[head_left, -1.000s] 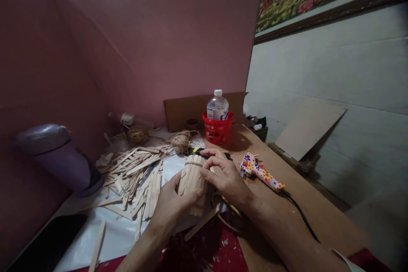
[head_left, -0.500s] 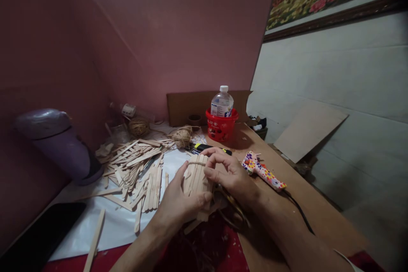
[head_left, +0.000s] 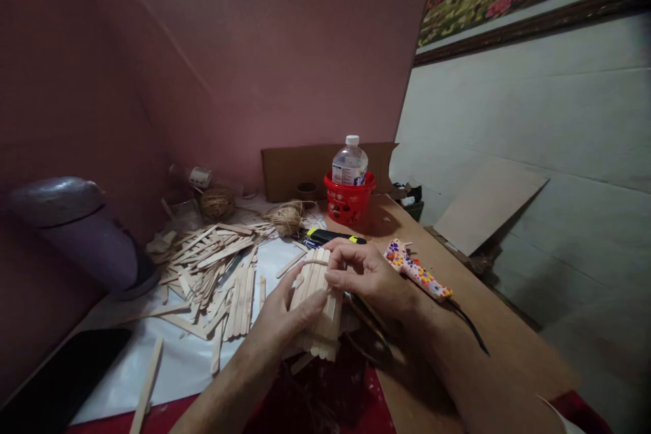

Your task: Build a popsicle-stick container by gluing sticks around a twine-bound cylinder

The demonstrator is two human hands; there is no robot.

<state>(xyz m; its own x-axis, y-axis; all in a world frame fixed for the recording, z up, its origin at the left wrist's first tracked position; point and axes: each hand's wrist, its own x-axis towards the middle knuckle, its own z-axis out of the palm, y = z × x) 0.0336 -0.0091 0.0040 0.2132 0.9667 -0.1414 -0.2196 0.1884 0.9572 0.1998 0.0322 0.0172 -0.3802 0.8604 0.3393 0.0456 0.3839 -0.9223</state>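
Note:
Between my hands is a small craft piece made of wooden popsicle sticks [head_left: 316, 285] set side by side, with a strand of twine [head_left: 316, 262] running across its upper end. My left hand [head_left: 292, 315] is wrapped round its left side, the thumb lying across the front. At the upper right, my right hand [head_left: 363, 274] pinches the edge near the twine with thumb and forefinger. Partly hidden under my right hand lie scissors [head_left: 373, 325]. A black and yellow utility knife [head_left: 336, 237] rests just beyond the piece.
Loose popsicle sticks [head_left: 213, 271] are heaped at left on a white sheet [head_left: 183, 373], near a purple tumbler [head_left: 96, 244] and a dark phone [head_left: 66, 380]. Twine balls [head_left: 285, 218] lie behind. A red bucket [head_left: 350, 200] holds a plastic bottle [head_left: 350, 163]. A flowered glue gun [head_left: 417, 271] lies at right.
The stick piece has tilted, so more of its lower end shows. My left thumb has moved up its front. My right hand still pinches near the twine.

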